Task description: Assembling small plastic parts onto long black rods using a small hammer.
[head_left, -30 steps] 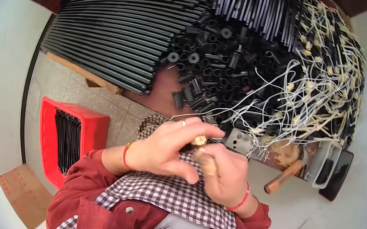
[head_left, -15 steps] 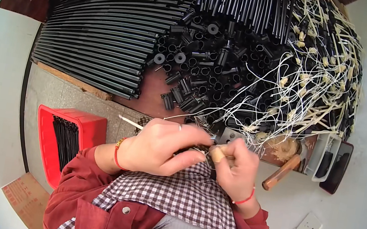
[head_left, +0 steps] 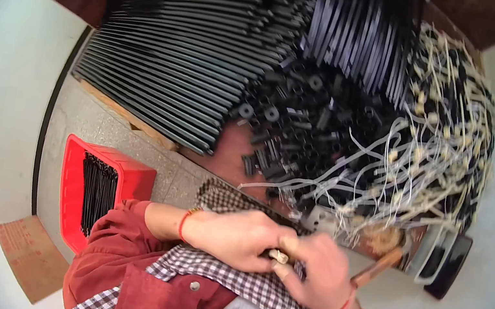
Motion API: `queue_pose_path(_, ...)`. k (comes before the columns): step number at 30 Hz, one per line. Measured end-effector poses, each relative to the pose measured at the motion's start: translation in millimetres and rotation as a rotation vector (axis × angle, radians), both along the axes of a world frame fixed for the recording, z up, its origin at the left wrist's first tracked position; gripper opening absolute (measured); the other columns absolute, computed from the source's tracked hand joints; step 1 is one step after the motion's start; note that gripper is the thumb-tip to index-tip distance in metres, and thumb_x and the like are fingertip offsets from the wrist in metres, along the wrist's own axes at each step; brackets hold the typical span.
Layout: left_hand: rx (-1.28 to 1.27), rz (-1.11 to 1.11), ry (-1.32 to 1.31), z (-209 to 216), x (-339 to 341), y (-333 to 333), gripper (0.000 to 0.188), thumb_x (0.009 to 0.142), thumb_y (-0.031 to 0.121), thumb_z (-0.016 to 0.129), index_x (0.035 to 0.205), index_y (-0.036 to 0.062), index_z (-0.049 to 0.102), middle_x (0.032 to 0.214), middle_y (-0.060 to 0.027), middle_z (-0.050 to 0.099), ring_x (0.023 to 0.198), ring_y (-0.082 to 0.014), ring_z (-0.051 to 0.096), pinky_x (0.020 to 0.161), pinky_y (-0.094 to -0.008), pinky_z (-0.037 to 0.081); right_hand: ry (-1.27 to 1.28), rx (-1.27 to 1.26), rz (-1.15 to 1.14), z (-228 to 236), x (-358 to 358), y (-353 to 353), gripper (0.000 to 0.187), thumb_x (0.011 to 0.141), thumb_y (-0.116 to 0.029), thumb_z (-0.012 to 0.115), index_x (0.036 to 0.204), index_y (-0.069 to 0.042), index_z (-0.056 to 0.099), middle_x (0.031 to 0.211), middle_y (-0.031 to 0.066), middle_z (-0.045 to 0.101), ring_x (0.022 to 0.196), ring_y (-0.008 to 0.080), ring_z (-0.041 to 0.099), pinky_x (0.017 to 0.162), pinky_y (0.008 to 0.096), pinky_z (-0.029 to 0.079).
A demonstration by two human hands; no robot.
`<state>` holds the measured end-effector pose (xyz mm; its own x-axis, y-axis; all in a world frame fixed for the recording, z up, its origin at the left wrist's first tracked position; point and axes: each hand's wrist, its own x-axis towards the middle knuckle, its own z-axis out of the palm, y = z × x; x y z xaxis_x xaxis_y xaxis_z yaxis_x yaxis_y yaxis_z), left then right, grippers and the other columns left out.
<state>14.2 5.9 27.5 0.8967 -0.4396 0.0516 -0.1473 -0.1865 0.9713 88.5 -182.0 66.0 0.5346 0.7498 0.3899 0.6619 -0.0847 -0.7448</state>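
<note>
My left hand [head_left: 239, 237] and my right hand [head_left: 321, 270] meet in front of my checked apron, both closed. A small cream-coloured piece [head_left: 278, 256] shows between them, pinched by the right thumb and fingers, and its exact kind is too small to make out. Left fingertips curl down beside it, and what they grip is hidden under the hand. Beyond the hands, white wires [head_left: 417, 160] with cream ends lie tangled on the right of the table. Short black tubular parts [head_left: 306, 118] are heaped in the middle.
Long black strips [head_left: 163, 68] lie in rows at the left, and more black strips [head_left: 362, 36] at the back. A red bin [head_left: 136, 183] with thin black pieces stands at the lower left. A wooden handle [head_left: 376, 268], white tray [head_left: 437, 255] and dark phone-like slab [head_left: 451, 270] sit right.
The view has swung, so the table appears lower and further right. My hands have come closer together. The thin white stick that stuck out left of my left hand no longer shows.
</note>
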Motion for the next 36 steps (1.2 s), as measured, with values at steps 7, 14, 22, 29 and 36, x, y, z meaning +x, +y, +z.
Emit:
queue_pose_path(7,0.259,-0.204,-0.251,13.1,31.2,58.3,0.023,0.077,0.017,0.068,0.092,0.0043,0.056,0.094,-0.0118,0.061,0.079,-0.0275,0.057,0.069,-0.0361,0.047,0.069,-0.144,0.286,-16.1,-21.1,-14.9,0.020,0.069,-0.002,0.070,0.088,-0.004,0.065,0.076,0.0033,0.063,0.058,0.0143,0.055,0.052,0.0224,0.044)
queue_pose_path(14,1.274,0.689,-0.806,-30.5,116.0,253.0,0.030,0.071,0.005,0.065,0.098,0.0059,0.053,0.096,-0.0083,0.057,0.089,-0.0271,0.055,0.080,-0.0345,0.047,0.775,0.013,0.071,-16.1,-22.0,-29.0,0.022,0.069,0.005,0.066,0.090,-0.002,0.061,0.069,0.0052,0.062,0.057,0.0141,0.060,0.052,0.0231,0.050)
queue_pose_path(22,0.787,0.502,-0.573,20.8,102.2,194.4,0.026,0.071,0.000,0.064,0.095,0.0050,0.054,0.093,-0.0079,0.057,0.074,-0.0222,0.052,0.069,-0.0308,0.046,0.277,0.735,-0.840,-19.3,-4.5,-51.7,0.032,0.092,-0.036,0.055,0.092,-0.006,0.044,0.073,0.0028,0.046,0.039,0.0081,0.041,0.038,0.0175,0.035)
queue_pose_path(29,0.701,0.313,-0.853,56.5,85.2,110.4,0.026,0.075,0.005,0.065,0.099,0.0023,0.059,0.085,-0.0065,0.058,0.067,-0.0205,0.052,0.064,-0.0302,0.045,0.260,0.992,-1.120,10.1,-0.4,-63.0,0.047,0.091,-0.054,0.049,0.095,-0.008,0.039,0.077,0.0008,0.042,0.038,0.0063,0.035,0.036,0.0163,0.030)
queue_pose_path(36,0.643,0.201,-0.968,50.0,93.5,101.4,0.023,0.079,0.012,0.065,0.099,0.0028,0.061,0.082,-0.0051,0.058,0.065,-0.0201,0.052,0.063,-0.0315,0.046,0.232,0.973,-0.844,0.4,-20.3,-119.1,0.036,0.095,-0.039,0.048,0.111,-0.007,0.047,0.090,-0.0015,0.050,0.047,-0.0009,0.030,0.050,0.0134,0.029)
